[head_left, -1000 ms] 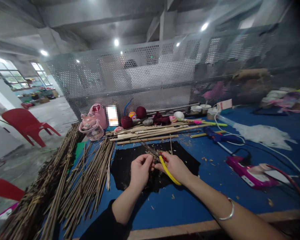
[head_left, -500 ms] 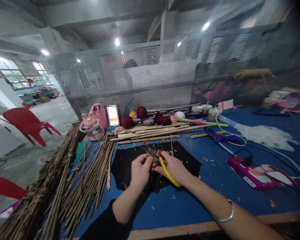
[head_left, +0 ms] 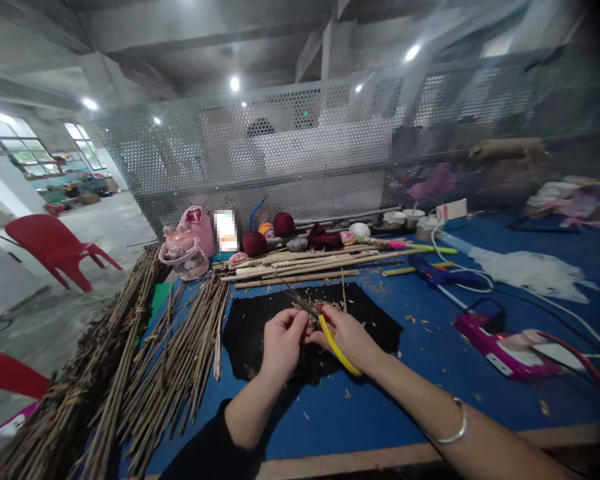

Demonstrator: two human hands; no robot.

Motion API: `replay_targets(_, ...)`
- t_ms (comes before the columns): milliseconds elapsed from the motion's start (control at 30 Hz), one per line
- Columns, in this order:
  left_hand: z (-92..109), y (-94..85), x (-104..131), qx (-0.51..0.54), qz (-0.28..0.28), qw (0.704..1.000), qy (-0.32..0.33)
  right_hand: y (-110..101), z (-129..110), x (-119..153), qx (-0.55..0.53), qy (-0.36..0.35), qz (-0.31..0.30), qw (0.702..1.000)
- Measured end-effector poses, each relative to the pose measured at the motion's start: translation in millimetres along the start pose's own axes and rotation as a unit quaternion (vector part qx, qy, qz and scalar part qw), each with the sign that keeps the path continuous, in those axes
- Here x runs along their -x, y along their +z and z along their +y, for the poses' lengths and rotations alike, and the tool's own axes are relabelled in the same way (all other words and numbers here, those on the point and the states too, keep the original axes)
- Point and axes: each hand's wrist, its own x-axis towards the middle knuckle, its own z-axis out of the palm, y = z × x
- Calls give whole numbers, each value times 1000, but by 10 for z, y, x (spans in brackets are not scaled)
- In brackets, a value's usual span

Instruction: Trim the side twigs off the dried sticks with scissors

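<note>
My right hand (head_left: pixel 349 337) is closed around a pair of scissors (head_left: pixel 336 347) with yellow handles and a red part near the pivot. The blades point up and left, passing just above my left fingertips. My left hand (head_left: pixel 283 340) has thumb and fingers pinched together beside the blades; whatever small piece sits in the pinch is too small to name. Both hands are close together over a black cloth (head_left: pixel 375 323), which is strewn with pale plant scraps. A thin stick (head_left: pixel 343 290) lies on the cloth's far side.
On the left of the blue table (head_left: pixel 405 400) lie many loose brown sticks (head_left: pixel 175 360) and a thick twig bundle (head_left: pixel 80 393). Peeled sticks (head_left: pixel 300 267), yarn balls (head_left: pixel 283 224) and a pink pot (head_left: pixel 185 257) line the back. At right are a glue gun (head_left: pixel 430 272) and a purple power strip (head_left: pixel 505 353).
Hardly anything differs. My fingers and the scissors have shifted very slightly, with both hands staying together over the cloth.
</note>
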Motion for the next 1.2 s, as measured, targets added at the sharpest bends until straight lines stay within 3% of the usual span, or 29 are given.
replay_targets(267, -4, -23, -21, 5, 15, 1000, 4, -30, -8, 6, 58, -10, 27, 998)
replay_targets(467, -15, -28, -26, -8, 10, 1000, 11, -24, -12, -1, 71, -7, 15, 997)
replay_targets(667, -14, -3, 0, -30, 14, 999, 2, -34, -11, -14, 16, 13, 24, 999)
replay_targets(1200, -18, -8, 7, -62, 7, 998, 18, -39, -22, -3, 34, 0, 18, 999)
